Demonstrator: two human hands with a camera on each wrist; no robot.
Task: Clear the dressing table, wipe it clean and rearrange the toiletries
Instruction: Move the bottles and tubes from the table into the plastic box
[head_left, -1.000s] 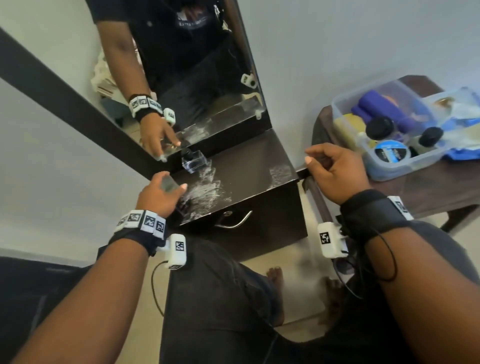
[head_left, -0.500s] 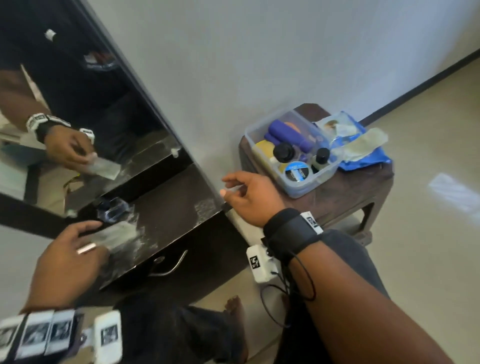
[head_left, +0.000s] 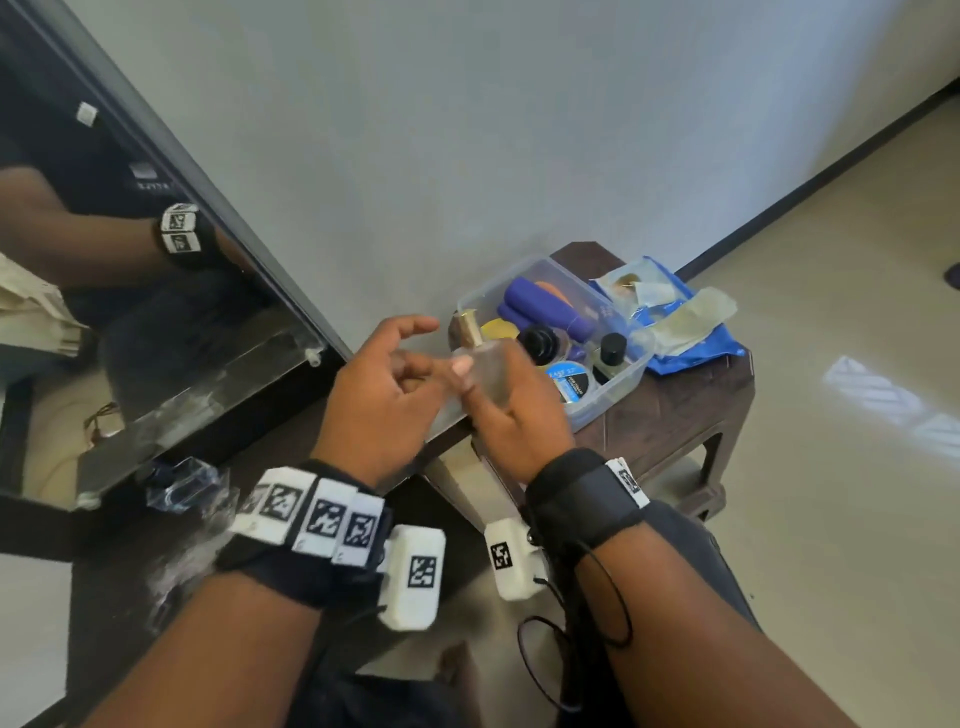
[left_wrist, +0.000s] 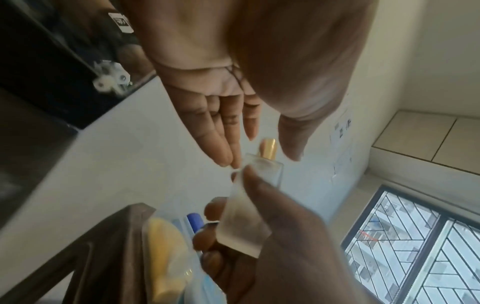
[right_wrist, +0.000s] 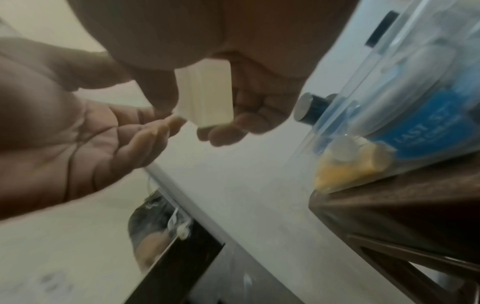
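Observation:
A clear glass perfume bottle (head_left: 491, 371) with a gold cap (head_left: 469, 325) is held in the air between the dressing table (head_left: 291, 436) and the stool. My right hand (head_left: 511, 415) grips its lower body, thumb on the front face. In the left wrist view the bottle (left_wrist: 250, 207) stands cap up in that grip. My left hand (head_left: 410, 366) is beside it, fingers (left_wrist: 223, 133) straight and thumb spread, fingertips just at the bottle's shoulder and holding nothing. A second clear square bottle (head_left: 182, 483) stands on the smeared table top by the mirror (head_left: 130, 312).
A clear plastic tub (head_left: 618, 397) with several toiletries sits on a dark stool (head_left: 680, 410) to the right of the table. A blue wipes packet (head_left: 691, 345) lies behind it. The wall is directly behind; tiled floor spreads to the right.
My left hand lifted the perfume bottle off the table and brought it right. My right hand left the table edge and took the bottle; the left hand has opened off it.

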